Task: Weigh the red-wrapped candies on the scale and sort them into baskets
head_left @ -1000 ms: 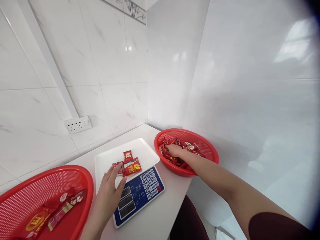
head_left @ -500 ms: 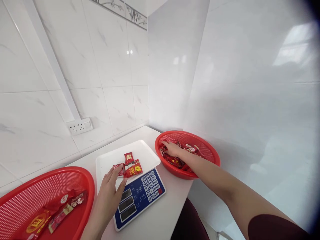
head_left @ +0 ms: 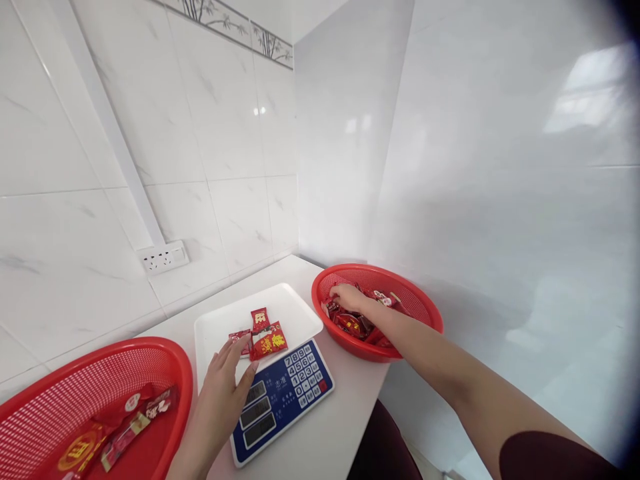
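My left hand (head_left: 220,393) hovers at the near edge of the electronic scale (head_left: 283,400), thumb and fingers apart, fingertips at the small red snack packets. Three of these packets (head_left: 270,340) lie together on the scale's white tray (head_left: 215,327). Over on the right, my right hand (head_left: 349,298) reaches into a red plastic basket (head_left: 425,313). Its fingers are curled together on a small red wrapped packet, mostly hidden beneath them. More red packets (head_left: 350,325) fill the bottom of that basket around the hand.
A second red basket (head_left: 175,360) stands at the lower left with several wrapped snacks (head_left: 125,437) inside. The white table (head_left: 345,407) meets tiled and smooth walls behind. A power socket (head_left: 163,258) is fixed to the left wall.
My right hand's fingers have drawn in from spread to curled, and the hand has risen slightly within the basket. My left hand stays by the packets on the scale. The view has shifted a little.
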The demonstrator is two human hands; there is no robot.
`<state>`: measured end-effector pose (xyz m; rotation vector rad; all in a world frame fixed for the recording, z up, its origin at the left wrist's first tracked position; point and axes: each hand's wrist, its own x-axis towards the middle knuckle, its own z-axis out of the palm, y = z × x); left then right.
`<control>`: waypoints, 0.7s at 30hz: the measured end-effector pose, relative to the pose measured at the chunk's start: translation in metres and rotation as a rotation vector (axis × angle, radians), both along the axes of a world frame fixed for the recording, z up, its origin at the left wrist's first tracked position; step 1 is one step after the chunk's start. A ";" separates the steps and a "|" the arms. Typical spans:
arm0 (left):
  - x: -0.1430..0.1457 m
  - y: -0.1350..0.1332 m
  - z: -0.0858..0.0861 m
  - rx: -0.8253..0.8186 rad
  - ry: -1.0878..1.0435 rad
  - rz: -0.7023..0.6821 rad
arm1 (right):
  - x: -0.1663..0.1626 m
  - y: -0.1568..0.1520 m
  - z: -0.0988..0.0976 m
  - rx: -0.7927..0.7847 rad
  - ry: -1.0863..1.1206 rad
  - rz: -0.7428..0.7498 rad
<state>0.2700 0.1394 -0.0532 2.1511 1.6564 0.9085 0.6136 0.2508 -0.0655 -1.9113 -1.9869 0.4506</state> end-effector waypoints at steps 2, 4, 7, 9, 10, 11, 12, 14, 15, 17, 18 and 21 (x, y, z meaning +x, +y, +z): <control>0.000 0.000 -0.001 -0.005 -0.008 -0.006 | -0.006 0.011 0.009 0.053 0.088 -0.061; 0.000 0.001 -0.001 -0.001 -0.015 -0.003 | -0.008 0.019 0.016 0.095 0.161 -0.102; 0.000 0.001 -0.003 0.008 -0.032 -0.010 | -0.005 0.020 0.025 0.112 0.201 -0.121; 0.001 0.001 -0.003 0.017 -0.046 -0.017 | -0.006 0.015 0.031 0.096 0.348 -0.141; 0.001 0.001 -0.003 0.015 -0.056 -0.019 | -0.008 0.010 0.035 0.078 0.484 -0.140; 0.002 0.000 -0.002 0.006 -0.069 -0.019 | -0.013 0.005 0.040 0.055 0.649 -0.127; 0.003 -0.002 -0.001 -0.011 -0.088 -0.022 | -0.019 -0.002 0.044 0.030 0.823 -0.100; 0.007 -0.006 0.004 -0.052 -0.151 -0.038 | -0.036 -0.020 0.051 -0.030 1.095 -0.008; 0.009 -0.009 0.006 -0.076 -0.193 -0.054 | -0.047 -0.030 0.054 -0.062 1.180 0.041; 0.015 -0.017 0.012 -0.126 -0.294 -0.103 | -0.071 -0.053 0.054 -0.128 1.294 0.118; 0.018 -0.020 0.015 -0.152 -0.357 -0.135 | -0.084 -0.064 0.053 -0.168 1.329 0.150; 0.026 -0.030 0.020 -0.210 -0.586 -0.244 | -0.119 -0.093 0.043 -0.300 1.387 0.241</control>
